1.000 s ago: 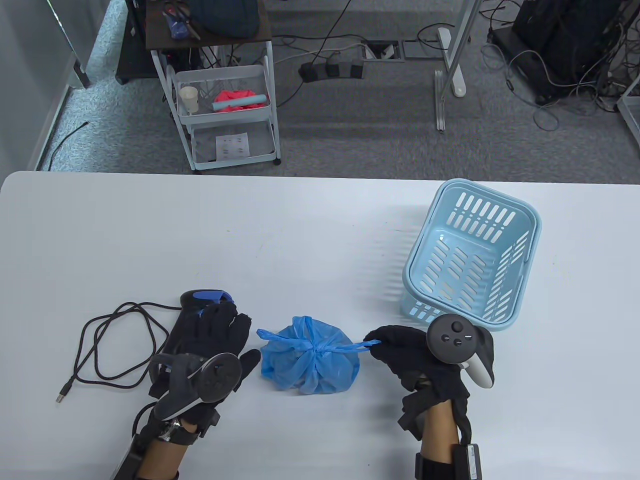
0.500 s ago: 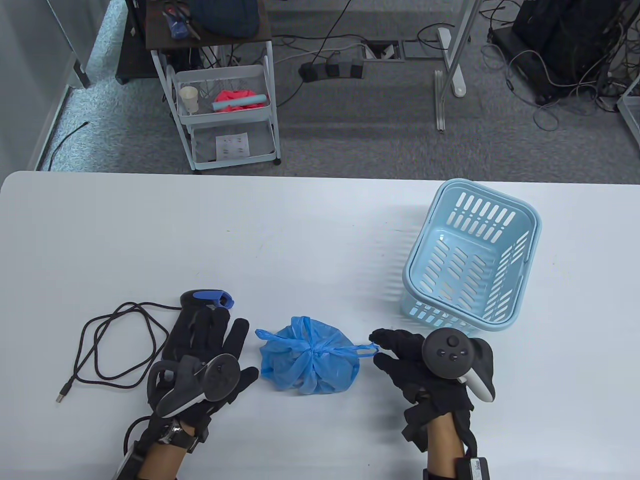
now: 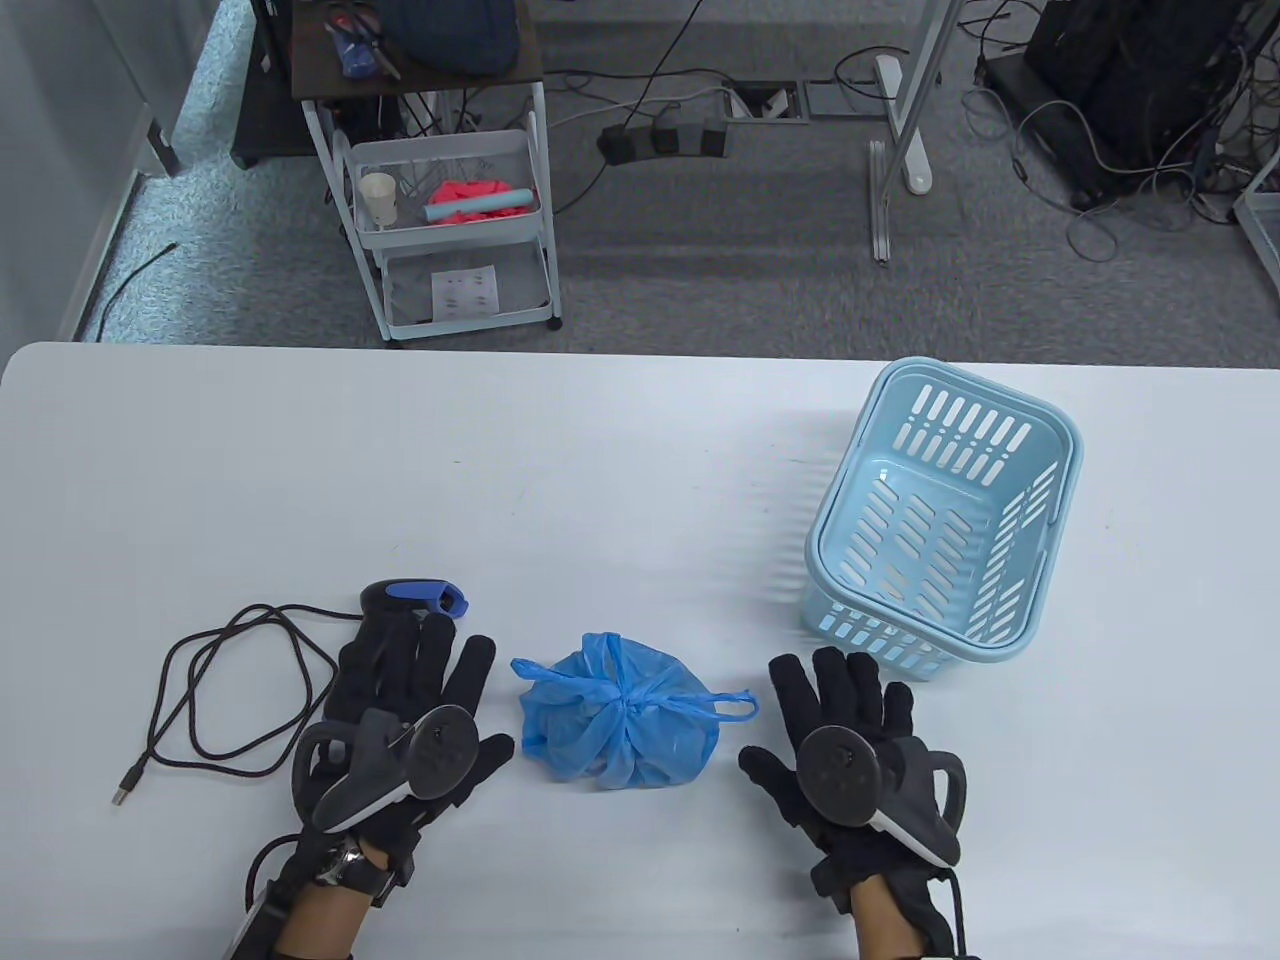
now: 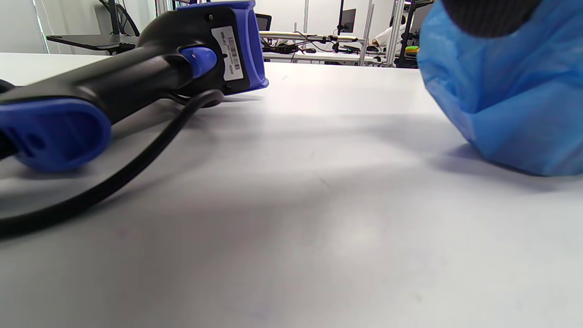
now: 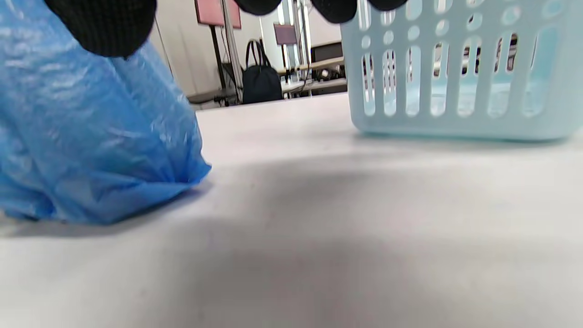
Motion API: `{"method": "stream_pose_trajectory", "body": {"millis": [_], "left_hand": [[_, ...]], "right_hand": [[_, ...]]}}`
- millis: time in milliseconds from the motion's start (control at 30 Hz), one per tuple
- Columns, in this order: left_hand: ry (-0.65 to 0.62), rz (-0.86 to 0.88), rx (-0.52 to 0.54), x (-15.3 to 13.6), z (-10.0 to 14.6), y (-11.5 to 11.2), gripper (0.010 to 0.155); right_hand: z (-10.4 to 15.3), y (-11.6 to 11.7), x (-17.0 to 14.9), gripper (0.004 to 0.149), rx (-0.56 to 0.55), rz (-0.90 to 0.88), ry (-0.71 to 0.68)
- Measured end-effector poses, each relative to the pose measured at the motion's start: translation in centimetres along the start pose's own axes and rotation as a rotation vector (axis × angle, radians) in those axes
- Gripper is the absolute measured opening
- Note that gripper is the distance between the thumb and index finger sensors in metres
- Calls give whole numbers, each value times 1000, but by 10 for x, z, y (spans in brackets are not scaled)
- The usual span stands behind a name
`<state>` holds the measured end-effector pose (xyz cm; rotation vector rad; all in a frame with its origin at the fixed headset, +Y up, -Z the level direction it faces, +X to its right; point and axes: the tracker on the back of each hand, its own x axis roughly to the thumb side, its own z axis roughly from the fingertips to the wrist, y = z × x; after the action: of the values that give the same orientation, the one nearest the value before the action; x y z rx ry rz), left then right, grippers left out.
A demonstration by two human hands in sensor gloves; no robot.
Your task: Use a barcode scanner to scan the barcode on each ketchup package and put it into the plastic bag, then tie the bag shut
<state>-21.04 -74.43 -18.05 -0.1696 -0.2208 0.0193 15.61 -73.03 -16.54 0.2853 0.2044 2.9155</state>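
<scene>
Hands lie flat, palms down, on the white tabletop (image 3: 620,480), one either side of the knotted blue plastic bag (image 3: 620,725). Your left hand (image 3: 410,715) has its grip spread, straight fingers lying over the handle of the black-and-blue corded barcode scanner (image 3: 415,598), holding nothing. Your right hand (image 3: 845,745) is likewise spread, fingers straight, apart from the bag's loose tie loop and gripping nothing. The bag sits tied shut between both hands; the light blue slotted plastic basket (image 3: 940,510) stands just beyond your right fingertips.
</scene>
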Motion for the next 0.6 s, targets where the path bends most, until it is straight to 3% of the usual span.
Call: {"method": "stream_pose_trajectory", "body": {"millis": [267, 600], "left_hand": [[-7, -10, -20, 2, 0, -1, 92], [-7, -15, -19, 3, 0, -2, 91]], "right_hand": [[-3, 13, 2, 94, 110, 33, 11], [-2, 13, 1, 94, 108, 27, 14]]}}
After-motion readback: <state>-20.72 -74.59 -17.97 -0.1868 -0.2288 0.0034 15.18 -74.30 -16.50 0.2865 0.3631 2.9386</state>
